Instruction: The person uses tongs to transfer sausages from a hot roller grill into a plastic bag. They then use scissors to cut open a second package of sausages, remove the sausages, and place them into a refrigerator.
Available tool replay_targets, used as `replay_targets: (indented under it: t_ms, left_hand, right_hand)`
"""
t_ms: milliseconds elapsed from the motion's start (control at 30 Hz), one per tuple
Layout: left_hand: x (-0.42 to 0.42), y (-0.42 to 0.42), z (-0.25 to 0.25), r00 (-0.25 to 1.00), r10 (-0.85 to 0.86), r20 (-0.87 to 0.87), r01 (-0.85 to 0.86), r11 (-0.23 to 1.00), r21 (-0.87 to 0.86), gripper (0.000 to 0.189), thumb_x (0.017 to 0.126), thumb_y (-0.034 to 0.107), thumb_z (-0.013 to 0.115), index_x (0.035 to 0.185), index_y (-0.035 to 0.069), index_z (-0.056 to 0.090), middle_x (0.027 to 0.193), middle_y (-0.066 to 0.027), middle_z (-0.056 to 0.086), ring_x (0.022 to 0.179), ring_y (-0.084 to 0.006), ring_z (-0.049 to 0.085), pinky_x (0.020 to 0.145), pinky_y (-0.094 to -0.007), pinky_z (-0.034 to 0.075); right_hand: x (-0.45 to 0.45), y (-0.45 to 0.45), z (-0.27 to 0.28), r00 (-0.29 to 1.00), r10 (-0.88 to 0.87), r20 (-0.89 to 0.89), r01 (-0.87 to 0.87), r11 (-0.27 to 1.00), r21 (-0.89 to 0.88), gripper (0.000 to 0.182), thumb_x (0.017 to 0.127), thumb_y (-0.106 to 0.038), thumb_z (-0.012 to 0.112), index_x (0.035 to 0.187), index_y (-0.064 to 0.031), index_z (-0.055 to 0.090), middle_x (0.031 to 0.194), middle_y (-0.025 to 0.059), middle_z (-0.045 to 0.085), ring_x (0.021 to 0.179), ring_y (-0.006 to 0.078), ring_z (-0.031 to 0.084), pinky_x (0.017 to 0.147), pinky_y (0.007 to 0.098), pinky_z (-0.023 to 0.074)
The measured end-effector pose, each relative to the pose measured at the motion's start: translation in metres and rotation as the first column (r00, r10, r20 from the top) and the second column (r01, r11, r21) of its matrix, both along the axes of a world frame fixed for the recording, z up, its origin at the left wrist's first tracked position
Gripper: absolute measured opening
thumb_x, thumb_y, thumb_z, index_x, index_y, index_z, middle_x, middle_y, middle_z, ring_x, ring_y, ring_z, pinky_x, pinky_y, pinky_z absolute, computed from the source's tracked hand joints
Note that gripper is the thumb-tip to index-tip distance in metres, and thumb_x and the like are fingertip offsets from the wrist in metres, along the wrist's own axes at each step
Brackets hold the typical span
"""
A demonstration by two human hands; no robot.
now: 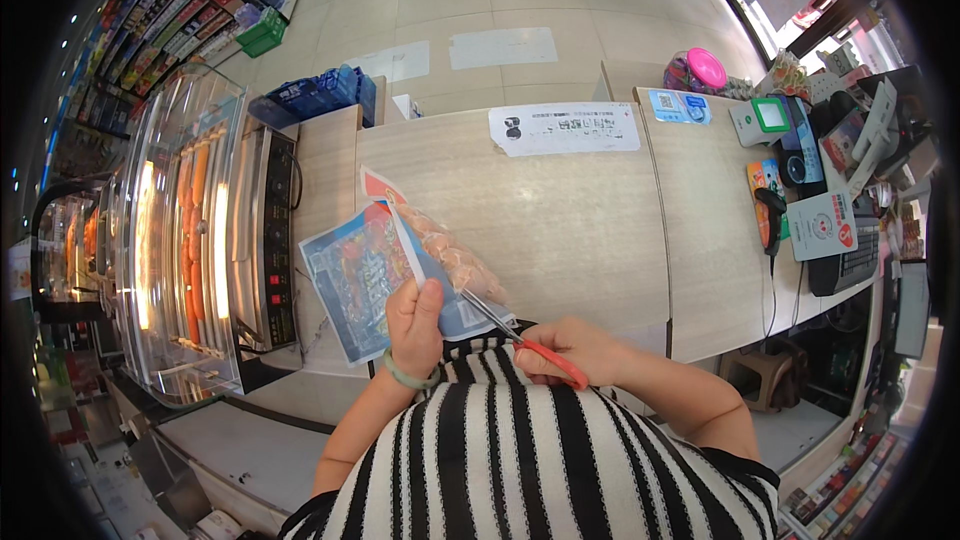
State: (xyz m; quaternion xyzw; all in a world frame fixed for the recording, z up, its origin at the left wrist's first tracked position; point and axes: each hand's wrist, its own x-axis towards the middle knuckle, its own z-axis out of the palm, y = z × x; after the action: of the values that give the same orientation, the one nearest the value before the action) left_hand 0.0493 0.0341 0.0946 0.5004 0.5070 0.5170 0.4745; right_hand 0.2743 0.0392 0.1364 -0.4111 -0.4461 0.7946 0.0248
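Observation:
My left hand point(417, 326), with a pale green bangle at the wrist, grips the edge of a printed plastic food packet point(360, 270) close to my body. Pinkish sausage-like pieces point(450, 251) lie along the packet's right side, in clear film as far as I can tell. In my right hand point(574, 351) are red-handled scissors point(551, 364). Their metal blades point up and left and reach the packet's right side near its lower end. Whether the blades are apart is hard to tell.
A glass-covered sausage roller grill point(199, 240) stands left on the wooden counter point(570, 240). Blue packages point(322, 94) sit behind it. On the right are a handheld barcode scanner point(770, 221), a payment device point(761, 122), a keyboard point(847, 262) and a pink-lidded jar point(694, 70).

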Motion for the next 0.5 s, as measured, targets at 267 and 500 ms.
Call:
replay_targets:
  t_ms: [267, 500]
  left_hand:
    - [0.004, -0.003, -0.002, 0.961, 0.048, -0.273, 0.015, 0.974, 0.225, 0.029, 0.099, 0.02, 0.045, 0.08, 0.0, 0.054, 0.07, 0.004, 0.049, 0.064, -0.0053, 0.038, 0.056, -0.025, 0.034]
    - [0.017, -0.028, -0.011, 0.998, 0.044, 0.044, -0.043, 0.998, -0.035, 0.03, 0.099, 0.019, 0.044, 0.075, 0.002, 0.049, 0.066, 0.0048, 0.045, 0.061, -0.0059, 0.036, 0.053, -0.0255, 0.029]
  right_hand:
    - [0.0, -0.008, -0.025, 0.997, 0.018, -0.069, -0.009, 0.992, 0.127, 0.042, 0.09, -0.044, 0.059, 0.083, -0.0026, 0.059, 0.071, 0.0005, 0.056, 0.066, 0.0091, 0.052, 0.06, 0.0257, 0.0432]
    - [-0.019, -0.009, -0.025, 0.871, -0.272, -0.41, 0.338, 0.936, 0.096, 0.033, 0.09, -0.036, 0.061, 0.082, -0.004, 0.059, 0.068, 0.0015, 0.056, 0.062, 0.0089, 0.052, 0.058, 0.0236, 0.0428]
